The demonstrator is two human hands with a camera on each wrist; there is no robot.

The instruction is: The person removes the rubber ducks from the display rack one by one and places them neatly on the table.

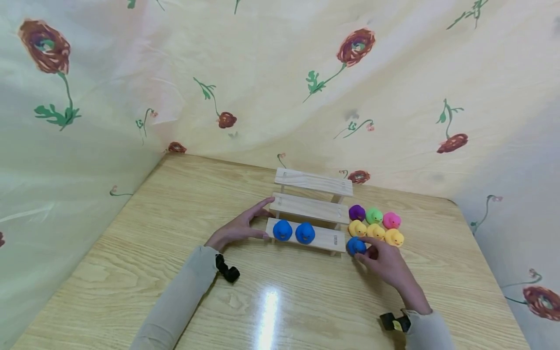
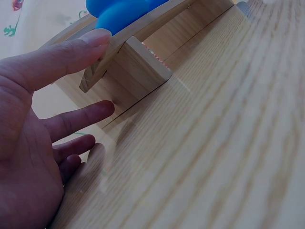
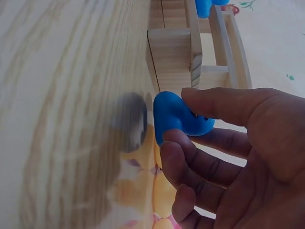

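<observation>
tight quarters beside the near shelf

we see the right hand (image 1: 387, 260) with its fingers pinching a blue duck (image 1: 355, 245), just right of the near shelf (image 1: 324, 238) of a three-step wooden rack (image 1: 308, 209); whether it touches the worktop (image 1: 144, 233), we cannot tell. the left hand (image 1: 239, 226) has its fingers spread wide at the rack's left end. two blue ducks (image 1: 282, 230) sit on the near shelf, toward its left.

we judge the pinch light, so the rounded, smooth-looking duck could slip free. the yellow ducks (image 1: 357, 228) crowd the fingers on the far side, and a careless swing could scatter them. a nudge from the left thumb could jog the rack and topple the pair.

the worktop is pale, wood-grained and glossy, with a bright reflection (image 1: 269, 321) at the near side. floral cloth (image 1: 262, 58) hangs far, left and right.
</observation>
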